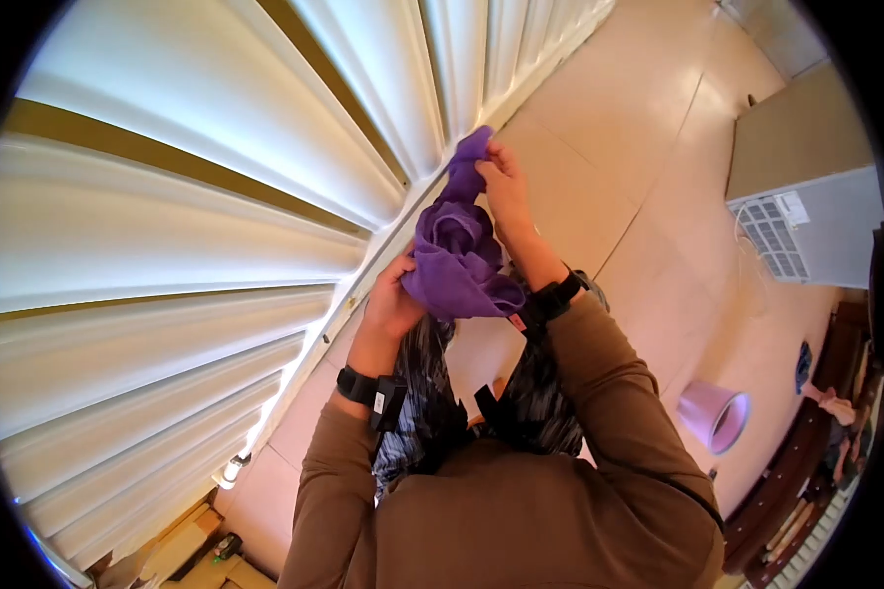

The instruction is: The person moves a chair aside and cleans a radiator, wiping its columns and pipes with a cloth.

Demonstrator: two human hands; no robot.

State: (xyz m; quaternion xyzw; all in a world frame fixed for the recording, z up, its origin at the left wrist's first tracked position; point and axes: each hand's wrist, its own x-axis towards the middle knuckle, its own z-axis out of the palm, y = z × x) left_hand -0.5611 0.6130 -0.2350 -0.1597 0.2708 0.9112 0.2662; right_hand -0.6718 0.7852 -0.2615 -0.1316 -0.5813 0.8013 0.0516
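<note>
A bunched purple cloth (pixel 452 250) hangs between my two hands in front of my body, folded into loose layers. My left hand (pixel 395 302) is closed on its lower left edge, with the thumb lying over the fabric. Higher up, my right hand (pixel 504 185) pinches the narrow upper end of the cloth between thumb and fingers. The fingers of my left hand behind the cloth are hidden. Both wrists wear black straps, and a small black box is attached to the left one.
A white ribbed metal shutter (pixel 196 226) stands close on my left. Pinkish tiles (pixel 648 245) cover the floor. To the right are a purple bin (pixel 714 417) and a grey appliance (pixel 805 226). A cardboard box (pixel 187 545) sits at lower left.
</note>
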